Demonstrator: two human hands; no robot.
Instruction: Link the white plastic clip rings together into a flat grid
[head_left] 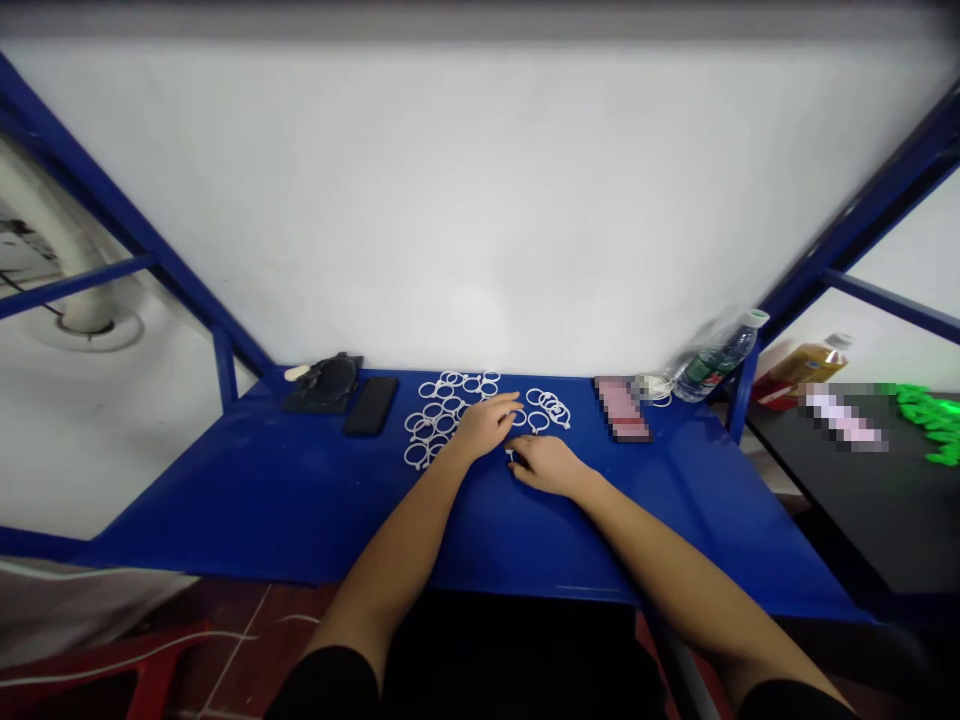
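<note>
Many thin white plastic rings with small knobs, like curtain rings, lie on the blue table. A larger spread of rings [415, 456] is to the left of my hands, and a smaller group of rings [538, 422] is to the right. My left hand [484, 425] is over the right edge of the larger spread, with a white ring [519, 418] at its thumb and fingertips. Closer to me, my right hand [549, 464] has curled fingers around another white ring [511, 454], mostly hidden by them. The two hands are close together but apart.
A black phone [371, 406] and a crumpled black bag [330, 382] lie at the left. On the right are a pixelated phone [624, 408], a white cable [655, 388] and a clear bottle [716, 360]. A black side table [862, 510] holds green pieces [934, 420] and a yellow-brown bottle [810, 365].
</note>
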